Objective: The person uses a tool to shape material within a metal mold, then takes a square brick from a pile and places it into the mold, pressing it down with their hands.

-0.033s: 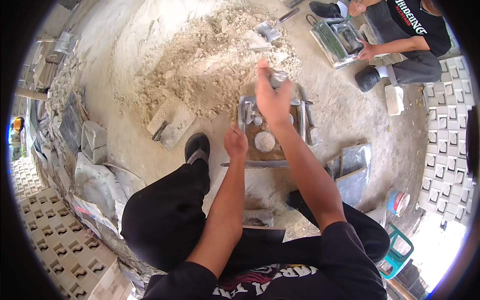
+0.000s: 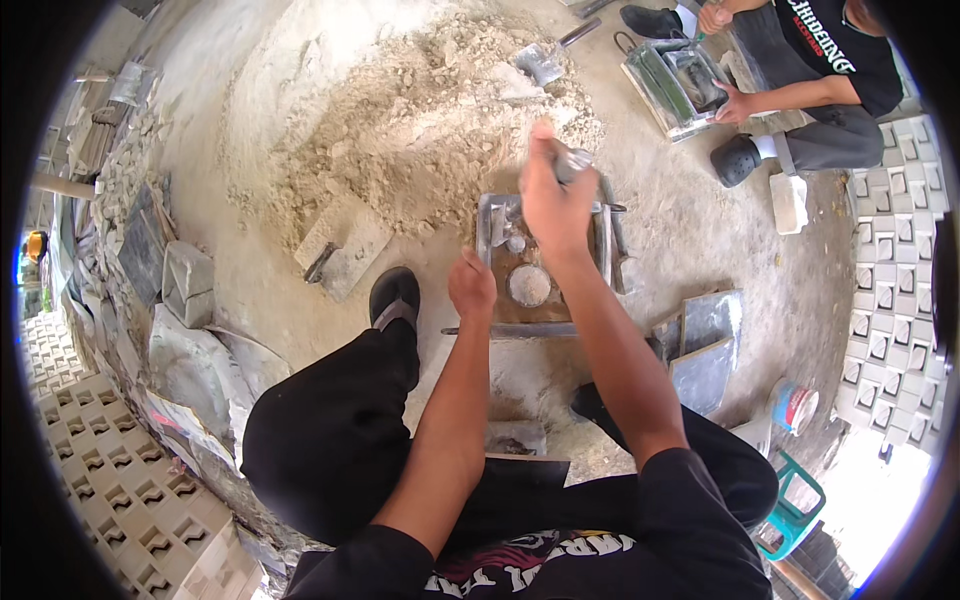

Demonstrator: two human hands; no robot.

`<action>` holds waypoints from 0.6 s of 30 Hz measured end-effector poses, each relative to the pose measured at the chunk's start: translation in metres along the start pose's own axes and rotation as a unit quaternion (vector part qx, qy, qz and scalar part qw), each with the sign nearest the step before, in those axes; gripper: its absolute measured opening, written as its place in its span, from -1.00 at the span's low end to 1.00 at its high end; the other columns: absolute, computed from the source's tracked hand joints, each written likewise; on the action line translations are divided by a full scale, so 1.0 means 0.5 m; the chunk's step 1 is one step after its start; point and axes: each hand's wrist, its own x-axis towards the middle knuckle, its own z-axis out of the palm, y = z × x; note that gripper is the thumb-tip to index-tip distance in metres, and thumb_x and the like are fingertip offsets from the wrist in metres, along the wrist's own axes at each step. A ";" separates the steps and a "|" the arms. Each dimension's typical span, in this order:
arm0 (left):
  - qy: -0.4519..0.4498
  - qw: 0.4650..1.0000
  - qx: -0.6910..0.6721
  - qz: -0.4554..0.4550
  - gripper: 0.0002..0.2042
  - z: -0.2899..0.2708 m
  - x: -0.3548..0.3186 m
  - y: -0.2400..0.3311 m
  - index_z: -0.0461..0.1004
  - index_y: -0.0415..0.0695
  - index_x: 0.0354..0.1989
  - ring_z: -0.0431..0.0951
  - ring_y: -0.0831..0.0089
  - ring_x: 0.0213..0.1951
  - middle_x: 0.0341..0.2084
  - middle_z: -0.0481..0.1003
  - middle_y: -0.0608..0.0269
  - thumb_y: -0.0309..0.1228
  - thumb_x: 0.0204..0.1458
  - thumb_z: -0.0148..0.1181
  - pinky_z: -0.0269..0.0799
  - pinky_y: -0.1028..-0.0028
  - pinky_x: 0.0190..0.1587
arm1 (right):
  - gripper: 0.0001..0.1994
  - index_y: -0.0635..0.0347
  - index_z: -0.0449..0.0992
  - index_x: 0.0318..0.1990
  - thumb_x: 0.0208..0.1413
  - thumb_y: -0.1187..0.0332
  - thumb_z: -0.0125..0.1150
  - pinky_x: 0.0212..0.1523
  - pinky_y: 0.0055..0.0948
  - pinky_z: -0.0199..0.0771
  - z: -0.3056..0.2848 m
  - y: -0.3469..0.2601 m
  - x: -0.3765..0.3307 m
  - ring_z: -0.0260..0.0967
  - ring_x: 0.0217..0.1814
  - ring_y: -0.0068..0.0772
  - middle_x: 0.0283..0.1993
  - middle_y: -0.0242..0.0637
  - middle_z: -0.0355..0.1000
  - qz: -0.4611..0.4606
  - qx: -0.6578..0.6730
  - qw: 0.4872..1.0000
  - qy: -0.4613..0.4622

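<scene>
My right hand is raised over the far part of a rectangular mould frame and smeared by motion. Its fingers are closed round a small greyish, shiny object, too blurred to name. My left hand is at the frame's left side, with fingers curled and thumb up, apparently gripping the edge. Inside the frame lies brown material with a round pale disc and a smaller pale knob. The right hand and forearm hide the frame's far right part.
Beyond the frame is a heap of pale crumbly material with a shovel. At upper right a co-worker's hand touches another mould. Slabs, a bucket and a green stool stand right; blocks lie left.
My right hand has shifted a little to the right, with the greyish object still in it. My left hand and the mould frame have not moved.
</scene>
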 end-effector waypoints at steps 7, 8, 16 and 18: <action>-0.034 0.999 0.026 -0.010 -0.41 -0.034 0.031 0.017 0.50 -0.37 -0.41 0.44 -0.25 -0.27 -0.40 0.48 -0.29 -0.12 0.23 -0.42 0.31 -0.04 -0.15 | -0.51 0.14 0.23 -0.72 0.24 0.11 0.03 -0.63 -0.56 0.04 -0.018 0.076 0.026 0.06 -0.64 -0.73 -0.74 -0.56 0.12 -0.079 0.059 0.992 -0.073; -0.024 0.999 0.024 -0.004 -0.41 -0.039 0.039 0.018 0.50 -0.37 -0.42 0.44 -0.26 -0.28 -0.41 0.48 -0.30 -0.12 0.23 -0.41 0.31 -0.04 -0.16 | -0.50 0.14 0.25 -0.73 0.23 0.10 0.04 -0.63 -0.55 0.04 -0.023 0.074 0.049 0.07 -0.66 -0.70 -0.75 -0.54 0.14 -0.086 0.046 0.986 -0.137; -0.020 0.999 0.037 -0.007 -0.40 -0.038 0.038 0.009 0.50 -0.38 -0.43 0.45 -0.27 -0.29 -0.42 0.47 -0.33 -0.12 0.23 -0.41 0.30 -0.05 -0.16 | -0.50 0.11 0.17 -0.76 0.25 0.19 0.04 -0.71 -0.53 -0.12 0.014 0.025 0.066 -0.07 -0.77 -0.70 -0.80 -0.54 0.07 -0.055 0.074 0.993 -0.074; -0.021 0.999 0.027 -0.002 -0.40 -0.039 0.036 0.013 0.50 -0.38 -0.44 0.45 -0.27 -0.29 -0.42 0.47 -0.33 -0.11 0.23 -0.41 0.30 -0.05 -0.16 | -0.54 0.13 0.23 -0.71 0.25 0.18 0.03 -0.69 -0.54 -0.11 0.010 0.015 0.051 -0.06 -0.72 -0.73 -0.76 -0.57 0.09 -0.078 0.057 0.995 -0.038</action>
